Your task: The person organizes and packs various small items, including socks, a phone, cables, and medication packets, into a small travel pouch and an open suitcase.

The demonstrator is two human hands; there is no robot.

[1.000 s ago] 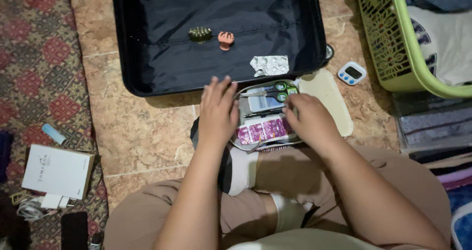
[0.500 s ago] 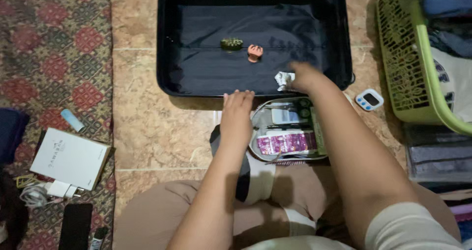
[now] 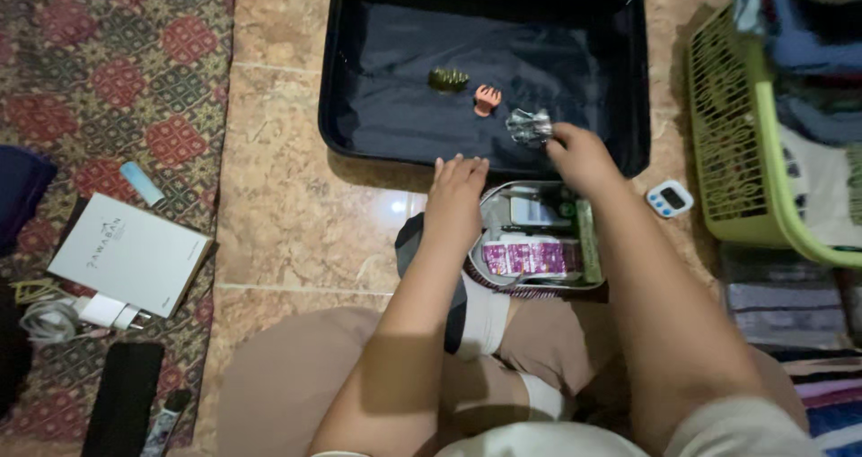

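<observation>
**Head view: seated person lifts a blister pack from an open suitcase**

A person sits on a tiled floor (image 3: 287, 232), knees in tan trousers at the bottom of the view. Straight ahead, at twelve o'clock, lies an open black suitcase (image 3: 628, 80) with a dark lining. The right hand (image 3: 582, 156) reaches over its near edge and pinches a crumpled silvery blister pack (image 3: 528, 127) between the fingertips; the pack sits just above the lining near the case's front right corner. To the pack's ten o'clock rest two small hair claws, one orange (image 3: 487, 100) and one olive green (image 3: 447, 79), close together.

The left hand (image 3: 456, 201) lies flat with fingers relaxed and spread, holding nothing, its palm pressing the left edge of an open grey pouch (image 3: 492, 219) on the person's lap. Inside the pouch a purple foil strip (image 3: 525, 258) and a pale flat item show.

At three o'clock stands a lime-green laundry basket (image 3: 727, 152) piled with clothes, with a small white and blue digital timer (image 3: 670, 198) on the floor between it and the pouch. At nine o'clock, on a patterned red rug (image 3: 108, 71), lie a white booklet (image 3: 130, 255), a pale blue tube (image 3: 142, 183) and a white charger (image 3: 103, 311).
</observation>
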